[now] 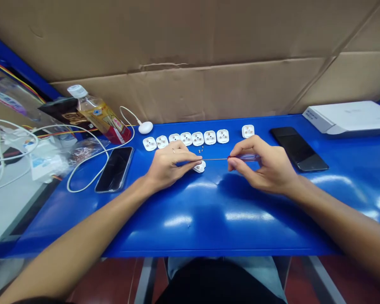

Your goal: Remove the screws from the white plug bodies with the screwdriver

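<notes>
The right fingers [234,164] are closed around the red handle of a small screwdriver [248,157], its thin shaft reaching across to the left hand [171,166], whose fingers [190,157] are pinching a white plug [199,166] against the blue surface [228,223]. Seven similar plugs [186,138] are standing in a row just beyond the fingers, an eighth plug [248,131] is sitting apart beyond the right fingers, and tiny loose screws [200,149] are lying between the row and the left fingertips, though whether the row's plugs are finished cannot be told.
</notes>
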Demonstrator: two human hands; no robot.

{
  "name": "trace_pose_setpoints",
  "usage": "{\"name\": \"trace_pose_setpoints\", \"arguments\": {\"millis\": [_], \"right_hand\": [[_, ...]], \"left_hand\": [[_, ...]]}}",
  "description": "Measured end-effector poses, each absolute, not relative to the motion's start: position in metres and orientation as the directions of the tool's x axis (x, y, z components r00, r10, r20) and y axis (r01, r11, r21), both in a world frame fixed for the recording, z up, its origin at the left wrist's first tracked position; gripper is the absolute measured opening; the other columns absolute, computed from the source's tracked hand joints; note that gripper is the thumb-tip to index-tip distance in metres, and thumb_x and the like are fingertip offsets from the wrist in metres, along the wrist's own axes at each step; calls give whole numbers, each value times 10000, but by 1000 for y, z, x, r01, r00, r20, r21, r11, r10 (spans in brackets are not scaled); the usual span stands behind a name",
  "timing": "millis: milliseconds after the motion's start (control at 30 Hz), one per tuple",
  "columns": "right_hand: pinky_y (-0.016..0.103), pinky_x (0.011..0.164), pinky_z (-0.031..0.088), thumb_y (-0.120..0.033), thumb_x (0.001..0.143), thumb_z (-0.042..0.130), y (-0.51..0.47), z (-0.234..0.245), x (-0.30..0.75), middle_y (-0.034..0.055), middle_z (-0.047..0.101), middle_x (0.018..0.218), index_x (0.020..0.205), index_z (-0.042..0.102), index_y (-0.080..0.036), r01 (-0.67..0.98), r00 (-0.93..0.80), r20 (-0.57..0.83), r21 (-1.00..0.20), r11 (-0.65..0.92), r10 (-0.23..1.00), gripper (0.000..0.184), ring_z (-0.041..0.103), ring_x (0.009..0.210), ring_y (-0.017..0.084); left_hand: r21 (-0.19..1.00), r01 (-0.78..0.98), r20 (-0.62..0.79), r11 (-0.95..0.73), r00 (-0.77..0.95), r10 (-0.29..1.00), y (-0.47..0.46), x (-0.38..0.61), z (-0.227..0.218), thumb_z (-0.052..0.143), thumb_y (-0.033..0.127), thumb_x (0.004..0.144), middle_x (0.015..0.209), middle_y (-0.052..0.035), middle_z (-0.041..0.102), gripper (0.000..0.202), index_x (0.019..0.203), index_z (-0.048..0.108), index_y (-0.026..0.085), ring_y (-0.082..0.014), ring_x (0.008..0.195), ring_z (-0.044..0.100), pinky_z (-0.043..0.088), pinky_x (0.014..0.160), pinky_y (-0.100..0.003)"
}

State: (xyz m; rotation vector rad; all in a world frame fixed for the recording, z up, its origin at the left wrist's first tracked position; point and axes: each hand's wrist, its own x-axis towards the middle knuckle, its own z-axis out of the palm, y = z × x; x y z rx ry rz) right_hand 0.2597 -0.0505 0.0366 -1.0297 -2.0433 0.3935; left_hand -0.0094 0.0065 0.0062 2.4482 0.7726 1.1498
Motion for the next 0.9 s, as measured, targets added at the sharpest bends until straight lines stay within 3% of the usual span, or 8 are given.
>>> {"name": "trace_pose_setpoints", "arguments": {"millis": [367, 467, 600, 667, 733, 867, 900], "right_hand": [[370, 690, 605, -344, 986, 590, -48, 35, 262, 19, 733, 852, 985, 587, -289, 547, -335, 449, -623, 559, 828, 55, 716, 743, 213], [390, 777, 601, -364, 983, 598, -47, 36, 262, 42, 737, 958, 1040, 582, -288, 551, -362, 451, -603, 577, 816, 96, 723, 831, 232], [478, 1009, 523, -489, 1018, 514, -38, 42, 272, 136, 678, 1229, 1273, 539, -233, 629, -345, 483, -518, 580, 805, 363, 652, 1151, 304], [533, 1105, 438, -511, 1067, 365, -28, 44, 284, 190, 597, 1359, 1337, 526, -184, 785, -149, 547, -441, 435, 824, 454, 564, 1277, 334], [564, 1156, 374, -562, 1066, 333, -17, 44, 300, 240, 545, 1414, 1349, 530, -135, 893, -25, 534, -369, 259, 845, 548, 496, 1356, 371], [648, 1112, 386, -641, 1064, 267, 0, 37, 328, 312, 561, 1371, 1296, 564, -117, 896, 216, 202, -429, -112, 955, 645, 508, 1369, 446], [692, 1074, 400, -656, 1054, 289, 2, 36, 331, 337, 571, 1344, 1259, 583, -100, 893, 237, 183, -428, -139, 954, 661, 532, 1333, 485]], "left_hand": [[568, 252, 594, -784, 533, 602, 5, -6, 7, 770, 255, 918, 856, -38, 807, 83, 979, 822, 235, -190, 789, 699, 556, 834, -383], [578, 255, 583, -775, 536, 611, 5, -6, 6, 769, 256, 918, 857, -44, 803, 76, 965, 822, 227, -193, 797, 698, 552, 827, -379], [619, 307, 537, -723, 508, 674, 3, -5, 12, 754, 249, 922, 851, -44, 798, 79, 930, 827, 220, -200, 810, 697, 547, 804, -366], [653, 324, 505, -684, 486, 713, 3, -5, 15, 751, 261, 923, 845, -41, 797, 89, 910, 827, 216, -200, 808, 697, 548, 798, -363], [679, 330, 483, -655, 471, 738, 3, -5, 17, 758, 274, 916, 838, -39, 797, 96, 892, 828, 212, -202, 801, 697, 551, 787, -360], [684, 346, 468, -642, 466, 751, 4, -5, 17, 772, 267, 902, 840, -39, 798, 87, 892, 833, 206, -201, 801, 694, 543, 781, -350], [683, 352, 465, -641, 467, 752, 4, -5, 17, 772, 264, 902, 841, -38, 797, 85, 892, 832, 205, -199, 801, 692, 540, 782, -348]]}}
